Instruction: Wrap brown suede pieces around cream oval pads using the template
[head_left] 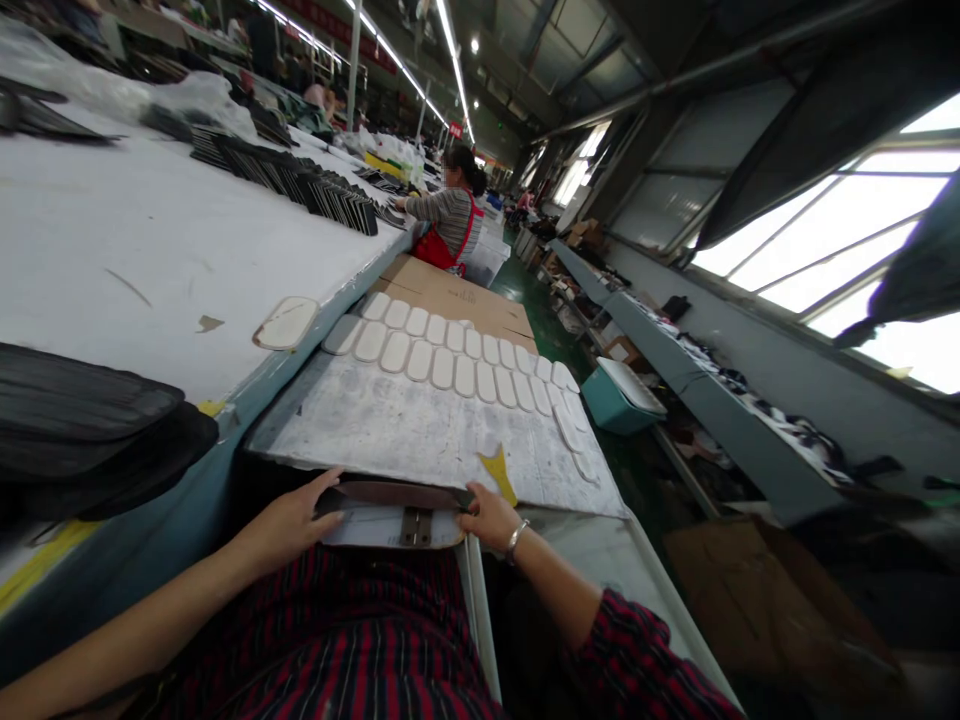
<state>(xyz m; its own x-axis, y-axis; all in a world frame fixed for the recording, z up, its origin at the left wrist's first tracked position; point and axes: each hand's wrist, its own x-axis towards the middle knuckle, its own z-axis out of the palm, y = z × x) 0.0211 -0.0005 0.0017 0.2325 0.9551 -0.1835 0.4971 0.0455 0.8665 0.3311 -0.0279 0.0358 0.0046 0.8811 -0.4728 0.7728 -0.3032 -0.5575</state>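
Close to my body is a white hinged board (367, 528) with a brown metal hinge at its middle. A dark, curved strip (405, 493) lies along its far edge. My left hand (311, 510) grips the left end, with the thumb on the near side and the fingers at the far edge. At the right end, my right hand (491, 515) pinches the board's corner and the strip. Just beyond my right hand, a yellow piece (498, 474) lies on the white-topped table (390, 425). Rows of white oval pieces (442, 368) lie farther back on it.
On the left is a long white worktable (150, 230) carrying black stacked pieces (90, 420) and a row of black strips (300, 190). One loose oval piece (286, 323) lies near its edge. Cardboard (457, 297), a co-worker (454, 215) and a teal bin (621, 395) are farther off.
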